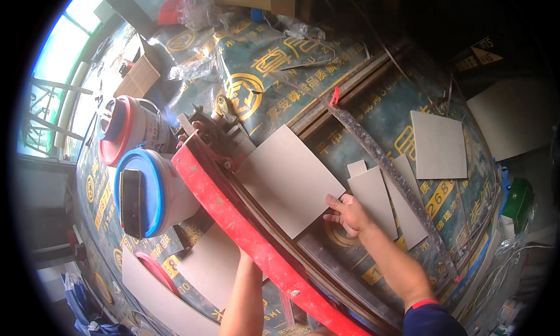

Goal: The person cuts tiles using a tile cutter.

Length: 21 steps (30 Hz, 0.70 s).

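Head view: pinching a pale tile [289, 181] at one corner

Held at the right-hand corner by right grip [345, 215], with thumb over the top face and fingers curled by the edge. Lying flat, with one edge along a dark rail [279, 236], just to the right of a long red bar [233, 216].

Reaching with left forearm [242, 295] up from the lower edge to the red bar. Unable to tell whether clenched or released at left grip, being hidden by the bar.

Noted to the right of the tile: narrow tile strips [373, 199], and past a speckled metal bar [396, 173], another pale tile piece [438, 145]. Noted to the left: blue-lidded bucket [156, 190] with a dark phone [133, 202] on its lid, next to a red-lidded bucket [111, 143]. Also seen, lower left: a further tile piece [210, 263]. Underneath, spread over the floor: dark green printed sheeting [315, 59].
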Tool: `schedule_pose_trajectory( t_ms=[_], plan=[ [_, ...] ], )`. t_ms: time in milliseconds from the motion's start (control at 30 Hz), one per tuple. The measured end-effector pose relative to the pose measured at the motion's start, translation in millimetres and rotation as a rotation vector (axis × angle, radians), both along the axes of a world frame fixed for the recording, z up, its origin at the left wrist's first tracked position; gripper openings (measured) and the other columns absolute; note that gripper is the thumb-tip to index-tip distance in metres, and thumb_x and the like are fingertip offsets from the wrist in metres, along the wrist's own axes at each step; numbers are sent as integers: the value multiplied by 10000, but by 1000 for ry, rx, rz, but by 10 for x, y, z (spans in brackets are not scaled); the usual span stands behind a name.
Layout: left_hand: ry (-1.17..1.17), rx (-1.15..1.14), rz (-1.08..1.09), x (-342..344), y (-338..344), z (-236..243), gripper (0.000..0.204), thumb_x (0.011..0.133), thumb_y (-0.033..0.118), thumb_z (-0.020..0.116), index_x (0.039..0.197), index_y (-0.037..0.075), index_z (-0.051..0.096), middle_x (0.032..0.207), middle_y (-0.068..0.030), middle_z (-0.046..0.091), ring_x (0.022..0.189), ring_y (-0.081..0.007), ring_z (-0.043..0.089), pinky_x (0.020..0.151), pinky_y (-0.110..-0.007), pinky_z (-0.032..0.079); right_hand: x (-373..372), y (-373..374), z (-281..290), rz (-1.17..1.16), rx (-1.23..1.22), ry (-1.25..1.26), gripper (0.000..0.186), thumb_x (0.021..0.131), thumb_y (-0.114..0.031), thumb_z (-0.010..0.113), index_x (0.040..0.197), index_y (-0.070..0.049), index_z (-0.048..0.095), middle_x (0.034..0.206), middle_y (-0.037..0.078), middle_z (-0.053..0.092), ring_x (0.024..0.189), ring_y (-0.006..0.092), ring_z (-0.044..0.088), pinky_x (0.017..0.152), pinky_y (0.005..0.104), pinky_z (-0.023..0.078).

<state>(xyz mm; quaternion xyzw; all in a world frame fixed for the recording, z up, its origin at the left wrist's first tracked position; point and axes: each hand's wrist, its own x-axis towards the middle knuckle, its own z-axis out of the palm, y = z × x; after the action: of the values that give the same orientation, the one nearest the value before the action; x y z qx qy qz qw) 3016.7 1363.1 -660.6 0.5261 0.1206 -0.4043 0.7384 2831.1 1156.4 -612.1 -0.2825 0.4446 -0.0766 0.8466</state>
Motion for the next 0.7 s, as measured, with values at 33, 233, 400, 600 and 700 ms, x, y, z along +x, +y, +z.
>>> schedule_pose_trajectory(
  t_ms=[33,233,400,600,700],
  plan=[
    [-1,5,-11,-5,5,4,203,933,270,506,973,78,560,880,-40,581,769,-157,584,623,-304,503,14,2,28,-7,8,-7,264,900,-263,646,1026,-48,557,1002,46,637,880,134,615,708,282,534],
    [-14,23,-64,2,8,2,192,904,256,532,948,72,565,858,-44,581,753,-162,583,613,-308,498,6,3,-11,-6,17,-12,283,892,-270,658,1016,-41,547,995,52,632,874,142,612,716,297,536],
    [-35,32,-104,-18,-9,9,184,881,244,553,928,67,569,841,-46,580,740,-166,583,605,-310,493,-16,-4,-63,2,25,-17,288,899,-274,646,1053,-51,549,1017,54,637,888,148,621,728,310,536],
    [-107,66,-172,-15,3,54,177,852,230,579,904,60,574,819,-50,580,724,-171,582,596,-313,488,-1,-76,29,-64,24,-17,264,905,-262,638,1014,-43,538,1004,60,629,878,147,620,720,320,549],
    [-183,98,-243,42,-9,108,175,838,222,592,892,57,576,809,-52,579,716,-173,582,591,-315,486,-36,-145,23,-74,6,-12,246,906,-252,636,996,-47,535,990,57,627,869,143,620,707,314,553]
  ],
)
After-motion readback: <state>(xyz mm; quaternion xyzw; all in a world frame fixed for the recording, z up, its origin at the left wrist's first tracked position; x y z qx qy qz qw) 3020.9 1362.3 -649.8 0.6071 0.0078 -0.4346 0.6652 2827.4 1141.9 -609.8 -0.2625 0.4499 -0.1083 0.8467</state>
